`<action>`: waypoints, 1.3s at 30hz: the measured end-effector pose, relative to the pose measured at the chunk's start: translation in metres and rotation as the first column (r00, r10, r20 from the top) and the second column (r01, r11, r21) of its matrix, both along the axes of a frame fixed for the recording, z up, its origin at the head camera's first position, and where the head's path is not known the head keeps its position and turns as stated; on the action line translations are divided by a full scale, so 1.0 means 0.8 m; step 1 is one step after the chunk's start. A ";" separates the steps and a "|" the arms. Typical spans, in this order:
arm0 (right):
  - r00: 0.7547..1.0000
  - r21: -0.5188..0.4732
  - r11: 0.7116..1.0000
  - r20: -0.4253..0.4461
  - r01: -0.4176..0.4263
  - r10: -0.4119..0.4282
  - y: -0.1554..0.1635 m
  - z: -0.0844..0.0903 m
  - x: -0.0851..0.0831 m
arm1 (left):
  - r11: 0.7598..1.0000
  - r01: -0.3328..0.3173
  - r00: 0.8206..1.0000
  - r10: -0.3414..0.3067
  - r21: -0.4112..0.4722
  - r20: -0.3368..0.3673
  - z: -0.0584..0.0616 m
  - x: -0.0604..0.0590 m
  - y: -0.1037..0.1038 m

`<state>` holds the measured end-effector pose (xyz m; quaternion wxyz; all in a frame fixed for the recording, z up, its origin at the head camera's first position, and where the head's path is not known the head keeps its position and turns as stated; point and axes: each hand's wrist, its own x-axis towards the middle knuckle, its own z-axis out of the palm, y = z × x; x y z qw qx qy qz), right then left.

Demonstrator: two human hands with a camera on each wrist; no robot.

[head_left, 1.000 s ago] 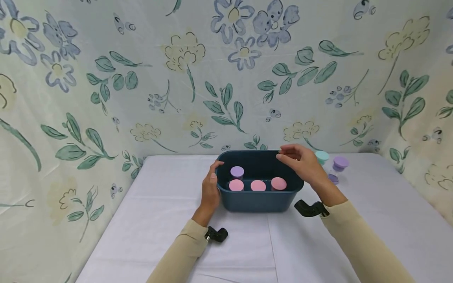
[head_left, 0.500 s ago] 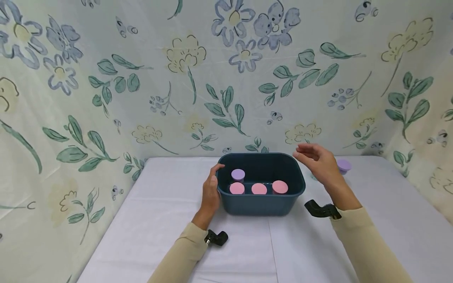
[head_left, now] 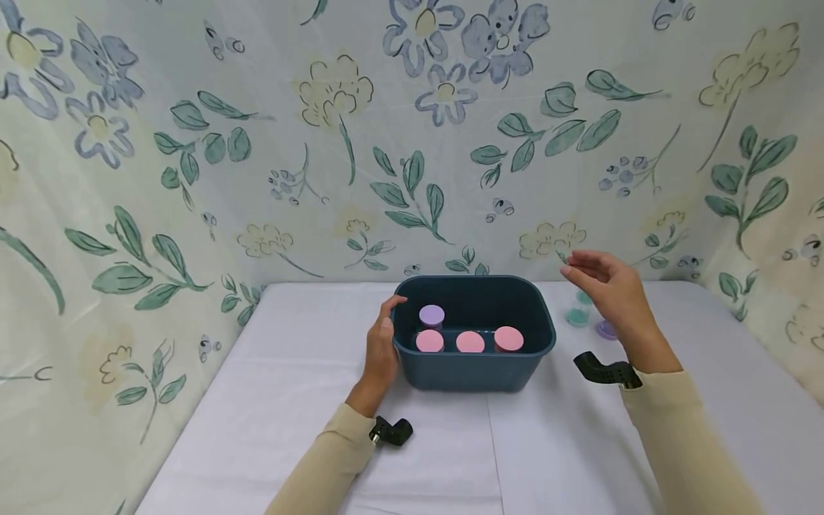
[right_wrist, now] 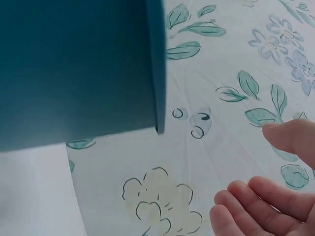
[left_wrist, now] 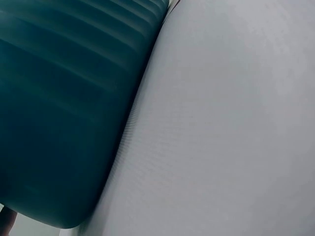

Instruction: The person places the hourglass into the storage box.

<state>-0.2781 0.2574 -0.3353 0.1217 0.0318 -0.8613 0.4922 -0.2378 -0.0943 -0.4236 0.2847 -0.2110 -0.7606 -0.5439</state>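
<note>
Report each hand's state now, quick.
Left hand: grips the left rim of the teal bin, thumb curled over the edge.
Right hand: open, fingers relaxed, holding nothing, raised to the right of the bin.

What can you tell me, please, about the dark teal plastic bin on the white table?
The dark teal plastic bin is a rounded-rectangular, open-topped tub with a rolled rim and faintly ribbed outer walls, apparently smooth plastic. It stands upright on the white table near the floral backdrop. Inside stand three pink-lidded jars in a row and one purple-lidded jar behind them. The left hand holds its left end; the right hand hovers apart from it.
</note>
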 end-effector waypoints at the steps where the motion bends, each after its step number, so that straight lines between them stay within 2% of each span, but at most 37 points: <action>1: 1.000 0.004 1.000 0.002 -0.003 0.003 0.002 0.002 -0.002 | 1.000 -0.002 1.000 0.002 -0.001 -0.002 0.001 0.000 0.000; 17: 0.999 0.061 0.997 0.010 -0.049 0.049 0.041 0.002 -0.027 | 1.000 -0.007 0.999 0.007 -0.003 0.033 0.003 -0.001 -0.004; 26: 0.998 0.123 0.990 0.035 -0.063 0.059 0.054 -0.002 -0.041 | 1.000 0.001 1.000 -0.001 0.009 -0.030 0.002 0.000 -0.005; 39: 0.992 0.224 0.971 0.109 -0.088 0.065 0.076 -0.015 -0.061 | 1.000 0.010 1.000 -0.010 0.005 -0.013 0.000 -0.002 -0.004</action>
